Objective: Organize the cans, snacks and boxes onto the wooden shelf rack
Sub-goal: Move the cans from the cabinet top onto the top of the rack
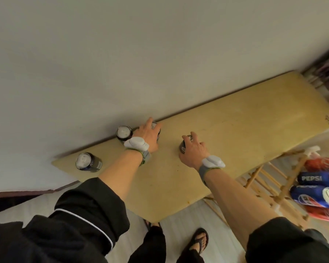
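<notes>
The rack (226, 133) has a flat yellow wooden top next to the wall. Four dark cans stand up on it. The corner can (88, 161) is alone at the left end and has a silver top. The wall can (124, 133) stands right by the wall. The back can (158, 132) is just beside it, mostly hidden under the left hand (147, 136), which holds it from above. The front can (182, 147) stands apart, nearer the middle, with the right hand (193, 151) wrapped round it. Low on the right, by the rack's thin wooden bars, blue cans (311, 179) and red cans (320, 164) lie on their sides.
</notes>
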